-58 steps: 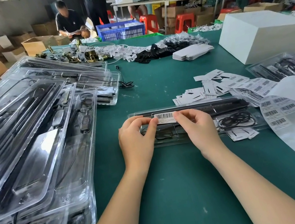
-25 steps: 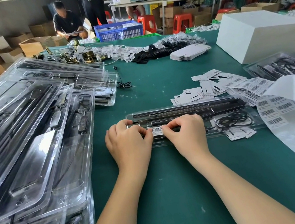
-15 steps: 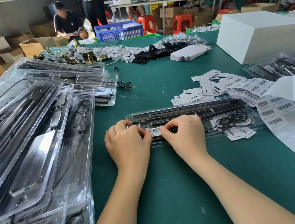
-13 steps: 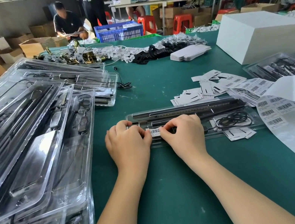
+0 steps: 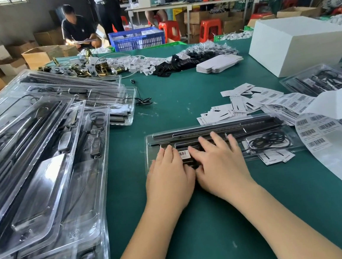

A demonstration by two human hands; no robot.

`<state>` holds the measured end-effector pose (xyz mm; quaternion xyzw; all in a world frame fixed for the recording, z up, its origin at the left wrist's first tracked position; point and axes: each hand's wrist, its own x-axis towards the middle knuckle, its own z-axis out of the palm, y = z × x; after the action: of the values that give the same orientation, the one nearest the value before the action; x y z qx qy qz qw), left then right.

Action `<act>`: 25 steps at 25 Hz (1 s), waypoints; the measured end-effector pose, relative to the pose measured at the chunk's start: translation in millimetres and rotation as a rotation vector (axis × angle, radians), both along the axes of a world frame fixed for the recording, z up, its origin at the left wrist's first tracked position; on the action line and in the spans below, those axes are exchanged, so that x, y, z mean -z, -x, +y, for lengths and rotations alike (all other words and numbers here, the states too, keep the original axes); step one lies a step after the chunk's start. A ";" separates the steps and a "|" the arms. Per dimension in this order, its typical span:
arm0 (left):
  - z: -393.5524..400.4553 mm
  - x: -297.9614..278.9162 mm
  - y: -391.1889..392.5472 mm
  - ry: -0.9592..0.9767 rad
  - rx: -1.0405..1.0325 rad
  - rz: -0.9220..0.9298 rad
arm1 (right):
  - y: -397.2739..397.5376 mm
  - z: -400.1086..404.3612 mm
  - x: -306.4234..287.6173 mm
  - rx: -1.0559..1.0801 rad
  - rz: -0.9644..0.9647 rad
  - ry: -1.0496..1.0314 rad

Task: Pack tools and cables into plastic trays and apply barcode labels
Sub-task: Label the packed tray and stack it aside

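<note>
A clear plastic tray [image 5: 262, 121] lies flat on the green table in front of me, holding black rods and a coiled black cable [image 5: 268, 141]. A small white barcode label [image 5: 183, 154] sits on the tray's lid near its left end. My left hand [image 5: 169, 175] lies flat on the tray just left of the label, fingers straight. My right hand [image 5: 219, 162] lies flat beside it, fingers spread over the lid right of the label. Both hands press down and hide the tray's near left part.
A tall stack of filled clear trays [image 5: 27, 177] fills the left side. A sheet of barcode labels [image 5: 317, 133] and loose paper tags [image 5: 236, 106] lie to the right, with a white box [image 5: 297, 47] behind. People work at the far end.
The label, first held above the tray by both hands, was laid on the lid. My fingers, curled and pinching it half a second ago, have straightened and now lie flat on the tray.
</note>
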<state>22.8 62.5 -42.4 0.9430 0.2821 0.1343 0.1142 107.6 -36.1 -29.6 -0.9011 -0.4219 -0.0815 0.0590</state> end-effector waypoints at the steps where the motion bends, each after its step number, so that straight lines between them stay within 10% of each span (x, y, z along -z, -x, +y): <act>1: -5.1 2.0 1.0 -0.008 0.005 0.063 | -6.0 -7.1 -6.7 0.063 -0.019 0.000; 11: -10.9 -1.3 0.3 -0.068 -0.014 0.184 | -173.9 -141.0 -79.6 0.693 -0.281 0.473; 18: -11.1 -8.7 -3.2 0.147 -0.084 -0.039 | -233.2 -101.2 -146.8 0.433 -0.028 -0.965; 23: 6.4 -10.2 -2.2 0.314 -0.484 -0.071 | -183.1 -57.9 -101.8 0.141 0.169 -0.065; 25: 6.6 -7.5 -0.9 0.300 -0.452 -0.047 | -155.0 -58.6 -75.5 0.039 0.032 -0.061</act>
<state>23.7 69.1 -34.9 0.8253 0.4995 0.1348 0.2262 262.6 -94.7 45.9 -0.9080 -0.4007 -0.0807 0.0915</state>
